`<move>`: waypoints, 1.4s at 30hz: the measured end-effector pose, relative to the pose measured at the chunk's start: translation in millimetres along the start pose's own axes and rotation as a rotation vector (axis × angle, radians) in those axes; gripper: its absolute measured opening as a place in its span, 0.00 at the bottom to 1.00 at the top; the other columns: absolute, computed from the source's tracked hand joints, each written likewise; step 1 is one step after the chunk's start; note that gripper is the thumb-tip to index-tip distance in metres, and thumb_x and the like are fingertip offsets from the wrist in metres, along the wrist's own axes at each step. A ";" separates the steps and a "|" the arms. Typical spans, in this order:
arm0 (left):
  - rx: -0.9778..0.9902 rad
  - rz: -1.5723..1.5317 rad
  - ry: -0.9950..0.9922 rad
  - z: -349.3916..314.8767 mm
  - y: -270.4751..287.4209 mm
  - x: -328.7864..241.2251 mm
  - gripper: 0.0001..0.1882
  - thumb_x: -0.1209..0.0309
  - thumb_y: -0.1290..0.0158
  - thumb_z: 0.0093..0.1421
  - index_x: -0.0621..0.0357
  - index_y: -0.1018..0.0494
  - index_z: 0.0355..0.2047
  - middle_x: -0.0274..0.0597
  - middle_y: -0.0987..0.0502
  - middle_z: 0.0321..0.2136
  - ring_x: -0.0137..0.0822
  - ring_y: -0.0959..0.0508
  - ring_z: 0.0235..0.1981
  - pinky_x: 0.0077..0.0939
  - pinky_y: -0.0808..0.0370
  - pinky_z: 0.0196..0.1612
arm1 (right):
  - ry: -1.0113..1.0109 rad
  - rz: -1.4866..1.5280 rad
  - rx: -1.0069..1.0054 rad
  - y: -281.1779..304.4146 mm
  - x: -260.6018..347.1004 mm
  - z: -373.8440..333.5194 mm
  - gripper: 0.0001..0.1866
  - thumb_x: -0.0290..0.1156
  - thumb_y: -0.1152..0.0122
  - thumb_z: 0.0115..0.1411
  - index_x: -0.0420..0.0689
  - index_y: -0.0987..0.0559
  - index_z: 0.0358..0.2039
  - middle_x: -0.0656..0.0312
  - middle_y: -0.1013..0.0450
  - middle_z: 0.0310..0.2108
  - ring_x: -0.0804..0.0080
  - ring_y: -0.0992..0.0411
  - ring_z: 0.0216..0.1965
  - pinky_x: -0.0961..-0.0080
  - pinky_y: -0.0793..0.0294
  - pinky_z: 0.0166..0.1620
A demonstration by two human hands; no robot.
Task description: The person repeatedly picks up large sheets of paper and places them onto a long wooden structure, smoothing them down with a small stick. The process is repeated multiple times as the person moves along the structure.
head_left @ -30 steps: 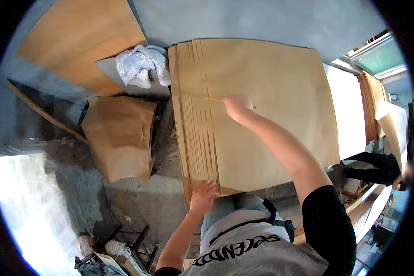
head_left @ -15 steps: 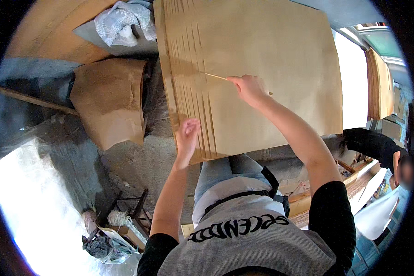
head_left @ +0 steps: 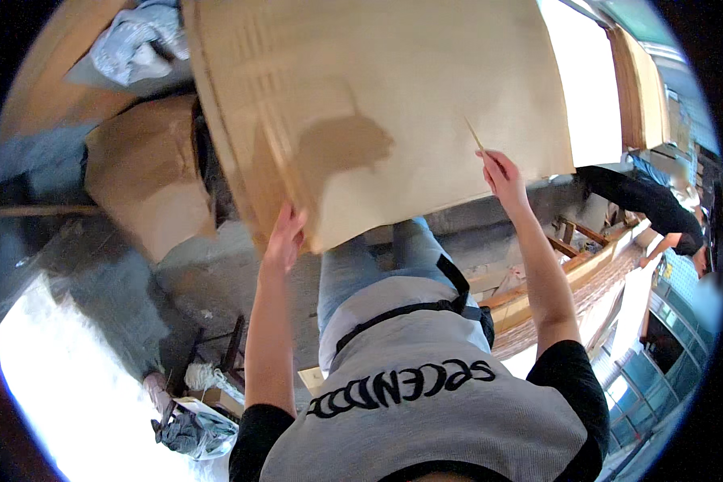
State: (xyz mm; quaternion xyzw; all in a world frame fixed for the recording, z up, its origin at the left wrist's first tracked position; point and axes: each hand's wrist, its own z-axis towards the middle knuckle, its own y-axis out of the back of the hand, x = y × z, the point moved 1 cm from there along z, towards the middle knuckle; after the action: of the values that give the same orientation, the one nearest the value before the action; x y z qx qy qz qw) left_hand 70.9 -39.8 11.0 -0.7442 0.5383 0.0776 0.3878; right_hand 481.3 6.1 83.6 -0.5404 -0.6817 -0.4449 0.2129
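Note:
A large stack of brown paper sheets (head_left: pixel 434 88) lies before me, with overlapping edges fanned along its left side. At the near left corner, my left hand (head_left: pixel 285 237) has its fingers closed on the edge of the brown paper, where a raised fold runs up from them. My right hand (head_left: pixel 504 181) is closed around a thin pale stick (head_left: pixel 475 135), held above the right part of the sheets, its tip pointing away from me. A dark shadow falls on the paper between my hands.
A bent brown sheet (head_left: pixel 149 177) stands to the left, below a crumpled pale cloth (head_left: pixel 140 44). A cord ball (head_left: pixel 209 376) and a plastic bag (head_left: pixel 213 430) sit at lower left. At right, a person in black (head_left: pixel 651 205) bends beside long wooden boards (head_left: pixel 530 293).
My right hand has swung right and toward me with the stick, away from the fanned edges. My left hand has moved to the paper's near left corner. The view has shifted.

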 end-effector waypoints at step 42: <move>-0.842 0.396 -0.530 64.2 -192.1 138.7 0.20 0.56 0.57 0.58 0.61 0.38 0.39 0.42 0.32 0.19 0.31 0.35 0.09 0.22 0.38 0.08 | -0.049 0.294 -0.118 142.5 -124.3 37.9 0.10 0.32 0.45 0.54 0.37 0.29 0.31 0.61 0.32 0.19 0.76 0.34 0.11 0.80 0.41 0.12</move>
State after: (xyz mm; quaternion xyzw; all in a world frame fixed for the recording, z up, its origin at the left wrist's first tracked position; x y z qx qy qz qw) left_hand 312.4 -77.2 -12.3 -0.6746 0.4741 0.5438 0.1564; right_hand 660.9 -27.4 22.0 -0.6564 -0.5731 -0.4349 0.2271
